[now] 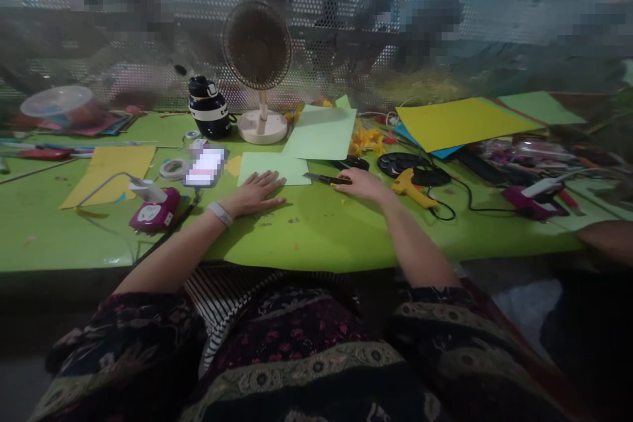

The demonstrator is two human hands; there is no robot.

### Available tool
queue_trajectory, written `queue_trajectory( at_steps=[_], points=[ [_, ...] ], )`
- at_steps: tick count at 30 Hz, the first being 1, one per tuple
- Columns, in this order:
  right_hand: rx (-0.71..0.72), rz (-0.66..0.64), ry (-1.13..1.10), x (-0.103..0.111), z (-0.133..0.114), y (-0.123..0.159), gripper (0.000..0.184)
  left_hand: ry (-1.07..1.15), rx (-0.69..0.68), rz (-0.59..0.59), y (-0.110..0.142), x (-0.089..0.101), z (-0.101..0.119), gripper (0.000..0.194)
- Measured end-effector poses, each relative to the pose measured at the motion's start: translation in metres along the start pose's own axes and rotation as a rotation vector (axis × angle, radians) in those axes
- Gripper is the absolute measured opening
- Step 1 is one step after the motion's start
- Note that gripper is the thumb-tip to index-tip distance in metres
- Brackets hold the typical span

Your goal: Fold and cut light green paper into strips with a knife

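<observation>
**Left hand (254, 194) lay spread on a light green sheet (284, 166) while the right hand (364, 184) held a utility knife (330, 179)**

In the head view, the person's left hand was wide open, palm down, its fingertips on the near edge of the sheet and its palm on the green tabletop (277, 250). A pale wristband (220, 213) circled that wrist. The right hand was curled over the knife's handle; how tightly it gripped could not be told. The blade pointed left and lay at the sheet's right end.

The sheet lay flat in front of the person, between a phone (205, 167) on the left and the knife on the right. Just behind it, a second green sheet (321, 132) sat beside yellow flowers (368, 141). Beyond the phone stood a dark bottle (210, 112) and a small fan (257, 46).

Near the left forearm was a purple adapter (155, 212) with a white plug (147, 190) in it. To the right of the right hand, a yellow glue gun (414, 190) lay near a larger yellow sheet (459, 124). At the far right edge, part of another person's arm (607, 239) showed.
</observation>
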State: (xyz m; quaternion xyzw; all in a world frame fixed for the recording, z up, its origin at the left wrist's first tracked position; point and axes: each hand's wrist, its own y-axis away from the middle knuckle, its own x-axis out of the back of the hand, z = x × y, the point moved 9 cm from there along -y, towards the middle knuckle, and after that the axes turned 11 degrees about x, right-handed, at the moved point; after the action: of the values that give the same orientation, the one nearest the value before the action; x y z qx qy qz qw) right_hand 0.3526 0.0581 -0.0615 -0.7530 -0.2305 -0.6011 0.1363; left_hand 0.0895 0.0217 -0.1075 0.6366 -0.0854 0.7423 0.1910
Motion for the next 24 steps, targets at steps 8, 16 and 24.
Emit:
queue_trajectory(
  at_steps=[8, 16, 24],
  points=[
    [-0.023, 0.032, 0.014, 0.007, 0.007, 0.007, 0.030, -0.010, -0.002, 0.006, -0.001, 0.000, -0.001, 0.087],
    [-0.068, -0.048, 0.001, 0.009, 0.015, 0.015, 0.027, -0.018, -0.008, 0.024, -0.001, 0.000, -0.002, 0.085],
    [-0.060, -0.043, -0.027, 0.007, 0.016, 0.013, 0.024, -0.006, 0.005, 0.000, 0.000, 0.000, -0.001, 0.089]
  ],
)
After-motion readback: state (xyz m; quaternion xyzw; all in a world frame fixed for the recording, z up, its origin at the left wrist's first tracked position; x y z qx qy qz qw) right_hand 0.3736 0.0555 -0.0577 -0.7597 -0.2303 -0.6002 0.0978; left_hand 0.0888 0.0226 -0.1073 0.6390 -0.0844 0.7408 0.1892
